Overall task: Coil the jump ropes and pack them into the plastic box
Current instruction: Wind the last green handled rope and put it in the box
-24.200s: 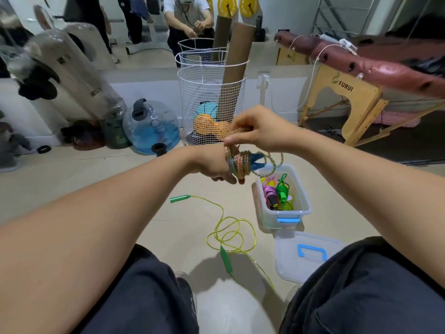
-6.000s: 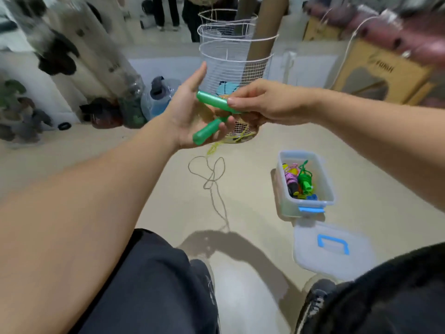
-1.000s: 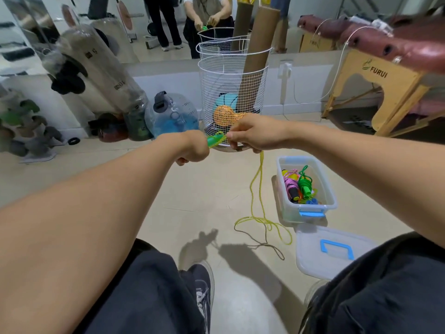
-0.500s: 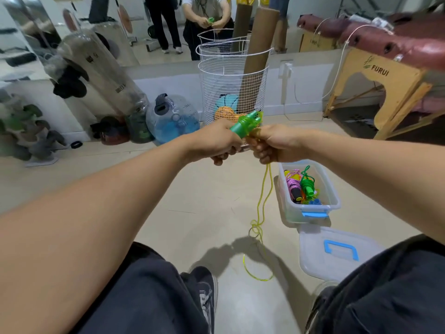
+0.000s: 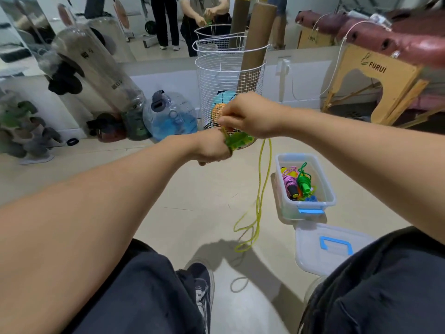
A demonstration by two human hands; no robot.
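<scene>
While the person sits with dark trousers (image 5: 134, 292) and one dark shoe (image 5: 202, 283) at the bottom of the view, both forearms reach forward above the floor (image 5: 183, 189). On the floor just by the right knee lies the clear lid (image 5: 310, 251) with its blue handle. Touching its far edge stands the open plastic box (image 5: 284, 208), which holds coiled ropes (image 5: 298, 182) in pink, orange, green and blue.

Left of the box, the yellow jump rope (image 5: 260, 179) hangs down from the hands, and its lower loops lie on the floor near the shoe. Higher up, the left hand (image 5: 212, 148) is curled round the green handles (image 5: 237, 141), which stick out toward the right. The right hand (image 5: 248, 116) is just above them, with its fingers (image 5: 225, 121) pinching the yellow rope near the handles.

Behind the hands stands a white wire basket (image 5: 212, 78) with cardboard tubes in it, and left of it a blue water jug (image 5: 168, 116). Far right is a wooden bench (image 5: 375, 78) marked FURUI.
</scene>
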